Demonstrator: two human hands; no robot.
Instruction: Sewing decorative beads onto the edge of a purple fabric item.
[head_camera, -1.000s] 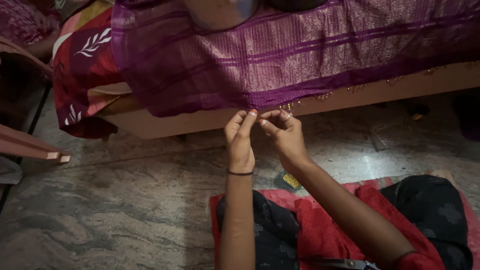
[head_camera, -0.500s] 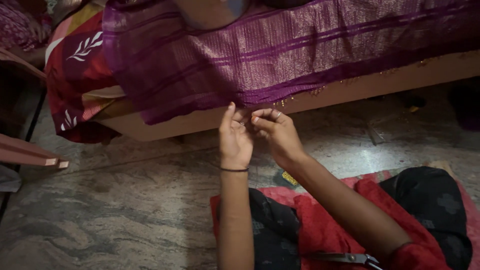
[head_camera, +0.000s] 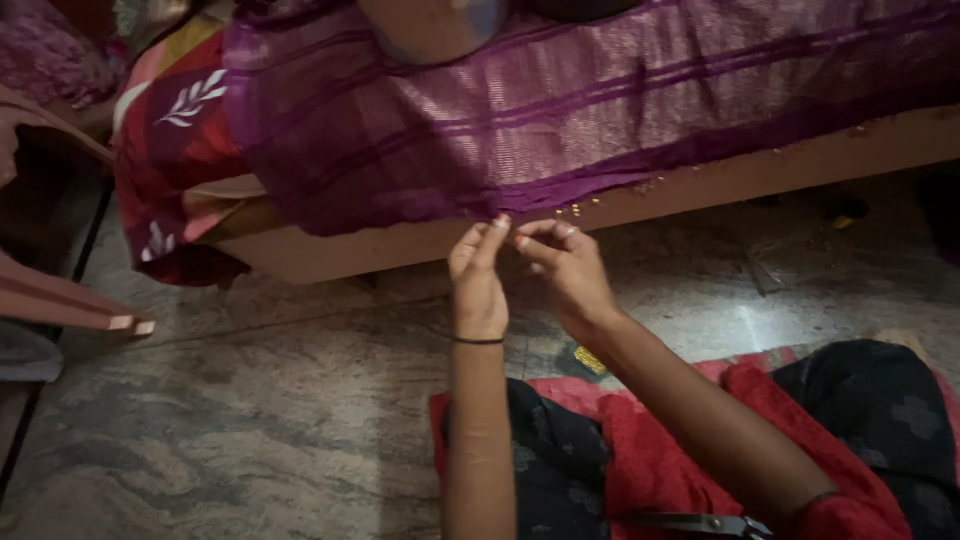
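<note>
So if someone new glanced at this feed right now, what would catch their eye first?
Probably the purple cloth with shiny stripes, draped over the low wooden platform across the top of the view. Next, the left hand and right hand, raised together at its lower edge, fingertips pinching at the hem near some small golden beads. Below them, red fabric lies across the person's lap.

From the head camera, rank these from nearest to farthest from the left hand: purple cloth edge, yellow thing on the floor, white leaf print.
1. purple cloth edge, at the left hand fingertips.
2. yellow thing, lower right on the floor.
3. white leaf print, far upper left.
</note>
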